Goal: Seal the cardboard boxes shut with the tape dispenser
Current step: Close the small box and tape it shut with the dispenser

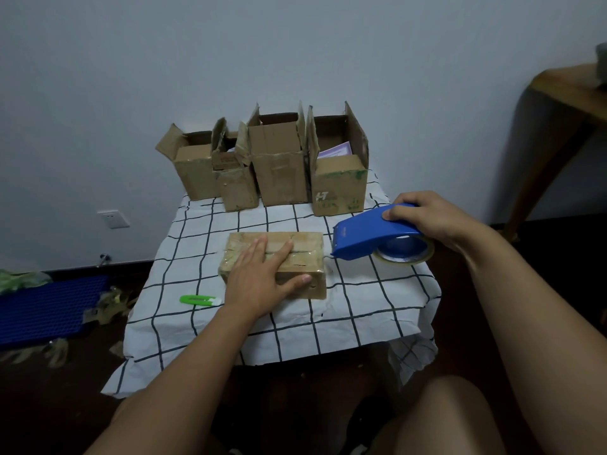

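- Risk: we judge tape may tear or stick to itself off the box (276, 261) edge at frame centre, since the tape dispenser (377, 236) sits just right of it, w/ strand barely visible.
- Left hand (262, 274) lies flat, fingers straight, pressing box top (thumb on the near face).
- Right hand (430, 218), centre-right, clenched round dispenser, wrist bent down.
- Four open boxes (272, 165) at back, unsealed.

you face a plain pale wall (295, 44) with a white socket (113, 219) set low on it. the floor (49, 405) is dark (dim light throughout). a checked white cloth (377, 307) covers the low table, a blue mat (46, 310) lies left, and a wooden table (565, 103) stands right.
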Demonstrator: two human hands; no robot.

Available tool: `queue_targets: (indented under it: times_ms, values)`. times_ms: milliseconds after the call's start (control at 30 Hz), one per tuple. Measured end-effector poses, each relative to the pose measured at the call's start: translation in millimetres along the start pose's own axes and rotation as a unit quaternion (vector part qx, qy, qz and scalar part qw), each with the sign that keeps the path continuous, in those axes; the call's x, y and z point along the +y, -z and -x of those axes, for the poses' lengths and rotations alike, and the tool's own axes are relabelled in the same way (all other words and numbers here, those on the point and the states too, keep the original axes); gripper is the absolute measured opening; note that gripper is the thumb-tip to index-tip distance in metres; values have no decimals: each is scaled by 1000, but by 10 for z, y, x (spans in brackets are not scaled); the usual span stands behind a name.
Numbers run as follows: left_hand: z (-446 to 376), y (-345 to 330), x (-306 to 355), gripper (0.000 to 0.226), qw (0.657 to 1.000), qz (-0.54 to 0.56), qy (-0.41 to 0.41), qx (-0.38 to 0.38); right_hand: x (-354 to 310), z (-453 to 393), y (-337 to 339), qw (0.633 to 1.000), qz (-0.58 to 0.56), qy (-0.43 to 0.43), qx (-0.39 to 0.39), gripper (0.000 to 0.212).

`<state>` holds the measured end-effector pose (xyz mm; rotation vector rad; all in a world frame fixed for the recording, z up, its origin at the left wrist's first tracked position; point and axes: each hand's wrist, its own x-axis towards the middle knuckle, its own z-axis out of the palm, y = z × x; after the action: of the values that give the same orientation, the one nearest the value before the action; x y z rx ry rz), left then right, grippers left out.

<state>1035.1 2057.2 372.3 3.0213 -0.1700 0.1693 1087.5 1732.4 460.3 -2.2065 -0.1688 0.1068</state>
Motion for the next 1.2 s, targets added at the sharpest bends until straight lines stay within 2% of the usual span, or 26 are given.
queue_targets:
  times_ms: [167,300,500,567,700,767,900,1067,1200]
  values:
    - [3,37,3,85,1000,10,-10,-7,41,-2,-33,1000,7,11,-4,20]
    - [12,99,83,99,1000,7,4,-15,90,8,-103,1000,5,7,-16,19]
    - [-60,128,480,111,999,-41,1,16,107,11,-148,999,14,4,-29,17]
    - [-93,90,571,104,999,-27,0,26,86,9,-143,999,21,4,-32,17]
    - [-109,-12,605,66,992,-9,-123,28,66,21,-90,999,28,5,-36,17]
    - [-116,-34,548,59,990,1,-139,12,57,18,-90,999,25,7,-39,19]
    - [-124,-52,460,59,991,21,-134,-5,-28,-17,-165,998,47,10,-46,26]
    - [-124,-68,478,69,992,17,-128,-11,-195,-78,-218,995,85,-1,-43,25]
    - [-133,-70,483,65,992,15,-127,-13,-349,-116,-288,991,133,-4,-23,24]
